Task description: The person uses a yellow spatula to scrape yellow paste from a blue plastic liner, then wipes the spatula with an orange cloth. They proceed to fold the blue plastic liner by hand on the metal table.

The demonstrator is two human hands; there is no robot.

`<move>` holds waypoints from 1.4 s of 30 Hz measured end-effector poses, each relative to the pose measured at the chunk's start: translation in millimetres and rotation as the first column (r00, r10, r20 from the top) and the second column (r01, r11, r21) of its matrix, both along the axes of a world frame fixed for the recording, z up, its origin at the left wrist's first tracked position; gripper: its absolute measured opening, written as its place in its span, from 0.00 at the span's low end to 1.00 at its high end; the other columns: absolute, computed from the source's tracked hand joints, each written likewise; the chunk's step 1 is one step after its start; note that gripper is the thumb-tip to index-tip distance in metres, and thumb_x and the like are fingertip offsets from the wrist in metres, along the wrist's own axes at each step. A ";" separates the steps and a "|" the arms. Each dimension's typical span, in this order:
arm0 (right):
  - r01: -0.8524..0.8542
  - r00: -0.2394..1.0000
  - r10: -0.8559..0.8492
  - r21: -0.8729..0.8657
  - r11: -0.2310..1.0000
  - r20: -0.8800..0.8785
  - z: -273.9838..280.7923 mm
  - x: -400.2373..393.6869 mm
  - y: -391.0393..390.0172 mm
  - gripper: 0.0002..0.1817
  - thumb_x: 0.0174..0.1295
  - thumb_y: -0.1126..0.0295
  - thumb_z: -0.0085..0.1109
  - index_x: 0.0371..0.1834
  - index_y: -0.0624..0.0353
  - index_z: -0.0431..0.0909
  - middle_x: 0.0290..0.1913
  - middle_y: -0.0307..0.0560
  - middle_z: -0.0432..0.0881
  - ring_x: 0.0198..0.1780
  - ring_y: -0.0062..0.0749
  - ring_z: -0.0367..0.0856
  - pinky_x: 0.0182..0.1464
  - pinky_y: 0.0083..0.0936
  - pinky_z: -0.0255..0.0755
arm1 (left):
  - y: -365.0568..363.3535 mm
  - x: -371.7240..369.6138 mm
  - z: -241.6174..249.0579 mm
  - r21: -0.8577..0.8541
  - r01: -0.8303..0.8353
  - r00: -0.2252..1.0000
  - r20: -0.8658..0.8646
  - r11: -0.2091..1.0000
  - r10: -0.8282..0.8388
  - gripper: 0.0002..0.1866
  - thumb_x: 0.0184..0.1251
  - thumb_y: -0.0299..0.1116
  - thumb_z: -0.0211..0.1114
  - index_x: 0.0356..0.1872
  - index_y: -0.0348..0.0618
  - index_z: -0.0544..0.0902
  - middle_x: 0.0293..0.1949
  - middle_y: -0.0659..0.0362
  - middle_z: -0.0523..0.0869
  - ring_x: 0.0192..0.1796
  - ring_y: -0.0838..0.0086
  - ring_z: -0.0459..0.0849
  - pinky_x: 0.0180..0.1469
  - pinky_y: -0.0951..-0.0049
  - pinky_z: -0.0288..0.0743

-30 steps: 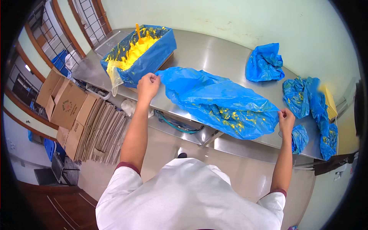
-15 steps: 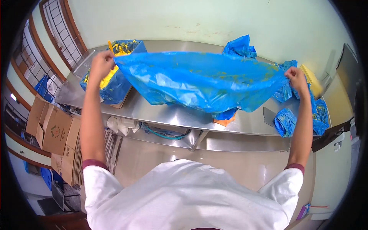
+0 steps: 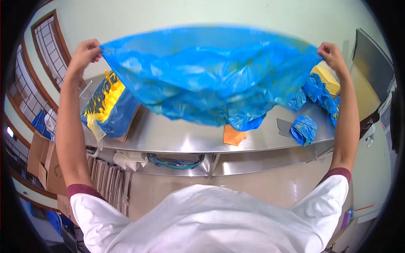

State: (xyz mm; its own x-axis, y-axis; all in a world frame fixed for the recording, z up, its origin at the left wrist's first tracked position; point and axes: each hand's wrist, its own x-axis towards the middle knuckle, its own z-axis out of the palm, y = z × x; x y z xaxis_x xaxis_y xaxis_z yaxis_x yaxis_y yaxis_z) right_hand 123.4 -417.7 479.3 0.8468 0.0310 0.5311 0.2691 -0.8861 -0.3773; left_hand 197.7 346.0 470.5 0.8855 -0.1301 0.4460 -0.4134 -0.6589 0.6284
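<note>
A large blue plastic bag (image 3: 202, 80), smeared with yellow-green bits, hangs stretched wide above the steel table (image 3: 181, 135). My left hand (image 3: 87, 55) pinches its left top corner, and my right hand (image 3: 331, 54) pinches the right one. Below the bag's lower edge an orange piece (image 3: 233, 135) lies on the table. Under and beside my left forearm stands a blue-lined box (image 3: 122, 114) holding a yellow substance (image 3: 107, 99). Left of my right forearm sits a folded blue plastic bundle (image 3: 303, 130), touching a flat grey piece (image 3: 284, 127).
Crumpled blue plastic (image 3: 318, 90) and a yellow stack (image 3: 327, 79) lie at the table's right end. Flattened cardboard (image 3: 107, 179) stands below on the left. A coiled teal hose (image 3: 177, 162) rests on the lower shelf. A dark screen (image 3: 371, 55) is at the far right.
Both my hands have risen and moved farther apart, lifting and spreading the blue bag. The view has shifted, and more of the orange piece shows under the bag.
</note>
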 end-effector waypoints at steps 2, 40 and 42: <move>0.039 0.996 -0.039 0.002 0.999 0.074 42.4 -26.3 1.4 0.10 0.64 0.68 0.60 0.26 0.59 0.77 0.22 0.30 0.74 0.24 0.12 0.67 0.23 0.16 0.59 | -6.2 -8.5 32.9 -0.058 0.003 0.999 0.051 0.998 0.000 0.04 0.64 0.30 0.60 0.30 0.44 0.79 0.24 0.67 0.78 0.27 0.85 0.74 0.31 0.85 0.68; 0.146 0.984 -0.142 0.035 0.989 -0.107 -158.0 0.7 -12.4 0.10 0.54 0.77 0.67 0.31 0.63 0.72 0.23 0.47 0.78 0.28 0.30 0.79 0.33 0.27 0.71 | -62.2 92.8 -103.4 -0.049 0.134 0.962 -0.232 0.990 -0.142 0.05 0.61 0.18 0.62 0.26 0.36 0.77 0.20 0.59 0.80 0.20 0.79 0.78 0.24 0.78 0.72; 0.143 0.987 -0.135 0.088 0.986 -0.088 -166.5 1.2 -9.3 0.10 0.55 0.77 0.67 0.31 0.62 0.71 0.23 0.47 0.77 0.28 0.30 0.78 0.33 0.27 0.71 | -61.8 95.9 -109.4 -0.081 0.099 0.949 -0.292 0.992 -0.119 0.05 0.62 0.19 0.61 0.27 0.37 0.77 0.21 0.60 0.81 0.21 0.80 0.78 0.25 0.79 0.73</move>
